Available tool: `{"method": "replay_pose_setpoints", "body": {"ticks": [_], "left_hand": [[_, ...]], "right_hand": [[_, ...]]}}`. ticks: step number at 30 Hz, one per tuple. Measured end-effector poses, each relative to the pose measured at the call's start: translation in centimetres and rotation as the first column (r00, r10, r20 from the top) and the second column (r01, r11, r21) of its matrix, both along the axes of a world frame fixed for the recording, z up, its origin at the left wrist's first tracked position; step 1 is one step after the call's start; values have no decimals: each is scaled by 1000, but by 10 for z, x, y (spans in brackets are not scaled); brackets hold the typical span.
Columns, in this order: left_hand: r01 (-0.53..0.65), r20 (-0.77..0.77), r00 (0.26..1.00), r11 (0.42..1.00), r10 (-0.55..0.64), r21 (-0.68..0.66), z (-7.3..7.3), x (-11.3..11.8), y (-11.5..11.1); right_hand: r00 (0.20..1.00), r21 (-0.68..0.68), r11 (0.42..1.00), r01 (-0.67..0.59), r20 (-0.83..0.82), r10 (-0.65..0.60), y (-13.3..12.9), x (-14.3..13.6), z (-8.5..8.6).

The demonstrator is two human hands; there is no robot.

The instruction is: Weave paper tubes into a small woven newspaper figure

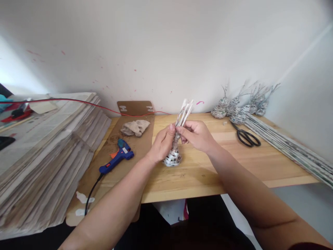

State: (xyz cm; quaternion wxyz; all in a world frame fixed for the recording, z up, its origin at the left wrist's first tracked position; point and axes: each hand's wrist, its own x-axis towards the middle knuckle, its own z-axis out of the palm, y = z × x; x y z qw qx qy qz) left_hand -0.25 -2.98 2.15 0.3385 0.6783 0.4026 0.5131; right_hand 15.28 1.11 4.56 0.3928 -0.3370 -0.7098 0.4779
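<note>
A small bell-shaped piece woven from rolled newspaper strips (172,158) stands at the middle of the wooden table, its wide end down. Several white paper tubes (185,110) stick up from its narrow neck. My left hand (163,142) is wrapped round the neck from the left, thumb pressed near the top. From the right, my right hand (196,133) pinches at the base of the tubes, its thumb and fingertips close to my left thumb. The fingers partly hide the neck, and I cannot make out exactly which strip the right fingertips grip.
Left on a brown board (135,149) lie a blue glue gun (117,159) and a crumpled cloth (135,127). A tall newspaper stack (59,149) stands further left. Black scissors (248,138), long paper tubes (288,147) and several similar woven pieces (220,108) are at right.
</note>
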Motion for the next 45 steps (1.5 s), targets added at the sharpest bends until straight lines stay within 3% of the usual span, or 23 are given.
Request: {"method": "replay_pose_setpoints", "body": {"ticks": [2, 4, 8, 13, 17, 20, 25, 32, 36, 40, 42, 45], "left_hand": [[98, -53, 994, 995, -98, -7, -1, -1, -1], [97, -122, 988, 995, -100, -26, -4, -2, 0], [-45, -218, 975, 999, 43, -5, -8, -2, 4], [-97, -240, 961, 979, 139, 177, -6, -1, 6], [-273, -265, 910, 942, 319, 196, -14, 1, 9], [-323, -273, 888, 924, 370, 203, -20, 3, 13], [-265, -270, 911, 944, 311, 195, -21, 1, 13], [-258, -93, 956, 946, 280, 194, -20, 2, 9], [-261, 31, 965, 953, 260, 152, -24, -3, 14], [-266, 153, 955, 962, 255, 62, -22, -7, 20], [-234, 236, 945, 972, 227, 5, -17, -7, 20], [-83, 406, 904, 986, 134, -142, -9, -6, 17]], "right_hand": [[1000, -58, 998, -14, -15, 13, 1, 1, 1], [1000, -71, 997, -6, 0, 6, 2, 2, 1], [998, -34, 999, 9, 67, -7, 1, 4, 1], [967, 186, 982, 14, 248, -60, -11, 0, 7], [936, 232, 973, 6, 342, -87, -21, -8, 13], [939, 159, 987, -1, 339, -53, -27, -12, 16], [960, -56, 998, 43, 279, -26, -33, -10, 19], [982, -131, 978, 161, 122, -145, -40, -25, 17], [978, -160, 982, 103, 198, -71, -41, -34, 28], [903, 11, 1000, 4, 430, -8, -41, -30, 56], [880, 99, 995, 10, 471, -56, -43, -24, 71], [879, 284, 958, 45, 445, -173, -50, -12, 87]]}}
